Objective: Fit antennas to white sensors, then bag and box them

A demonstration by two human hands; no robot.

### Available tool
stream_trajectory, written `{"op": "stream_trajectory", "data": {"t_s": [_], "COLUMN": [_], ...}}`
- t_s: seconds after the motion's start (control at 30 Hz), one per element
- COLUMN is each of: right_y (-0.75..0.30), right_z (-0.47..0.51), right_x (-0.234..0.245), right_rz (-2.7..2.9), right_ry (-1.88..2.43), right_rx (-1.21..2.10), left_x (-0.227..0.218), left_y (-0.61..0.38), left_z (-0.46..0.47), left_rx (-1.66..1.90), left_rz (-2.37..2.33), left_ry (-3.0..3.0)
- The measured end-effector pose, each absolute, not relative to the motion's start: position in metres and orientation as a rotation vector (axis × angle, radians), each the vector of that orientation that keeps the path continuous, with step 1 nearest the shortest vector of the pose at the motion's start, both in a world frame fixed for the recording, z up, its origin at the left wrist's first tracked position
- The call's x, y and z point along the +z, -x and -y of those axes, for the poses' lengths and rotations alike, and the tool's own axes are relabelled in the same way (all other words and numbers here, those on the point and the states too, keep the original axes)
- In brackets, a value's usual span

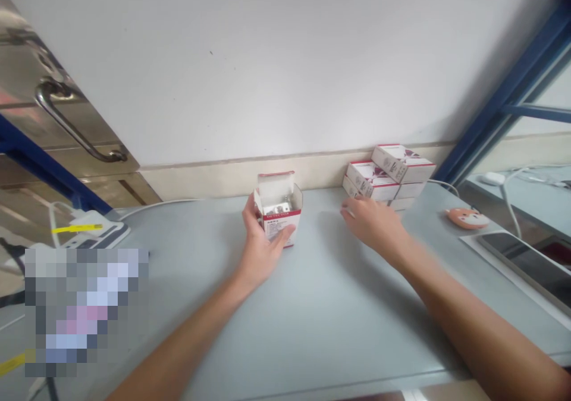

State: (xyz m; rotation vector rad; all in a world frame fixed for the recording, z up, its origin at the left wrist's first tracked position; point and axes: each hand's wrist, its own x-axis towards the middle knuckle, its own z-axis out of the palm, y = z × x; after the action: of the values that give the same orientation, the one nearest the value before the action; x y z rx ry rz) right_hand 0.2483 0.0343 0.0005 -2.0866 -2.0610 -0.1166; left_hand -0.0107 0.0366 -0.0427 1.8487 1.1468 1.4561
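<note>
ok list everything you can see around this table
open white cardboard carton with red trim: one, white and red, mid-table in the left hand
stacked white cardboard cartons with red trim: several, white and red, by the wall right of centre
pale grey table: one, grey, across the view
orange animal-faced computer mouse: one, orange, right side of table
dark glass tablet: one, black, far right
curved steel door handle: one, silver, upper left
left hand grip: one, closed around the open carton
right hand grip: one, open, at the stack's near side
</note>
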Motion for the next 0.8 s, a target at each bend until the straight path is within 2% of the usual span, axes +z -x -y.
{"op": "stream_trajectory", "data": {"t_s": [0.17,0.43,0.6,0.8], "right_y": [-0.252,-0.276,-0.286,-0.307], "right_z": [-0.035,-0.043,-0.037,-0.036], "right_x": [-0.002,-0.007,0.005,-0.009], "right_rz": [2.098,2.123,2.077,2.197], "right_ry": [2.343,2.063,2.210,2.236], "right_rx": [-0.021,0.067,0.062,0.137], "left_x": [-0.043,-0.052,-0.051,-0.055], "left_y": [0.011,0.013,0.013,0.014], "left_z": [-0.034,-0.033,-0.033,-0.035], "left_rx": [1.458,1.389,1.402,1.414], "left_rz": [-1.145,-1.036,-1.058,-1.082], "left_ry": [-1.901,-1.920,-1.945,-1.954]}}
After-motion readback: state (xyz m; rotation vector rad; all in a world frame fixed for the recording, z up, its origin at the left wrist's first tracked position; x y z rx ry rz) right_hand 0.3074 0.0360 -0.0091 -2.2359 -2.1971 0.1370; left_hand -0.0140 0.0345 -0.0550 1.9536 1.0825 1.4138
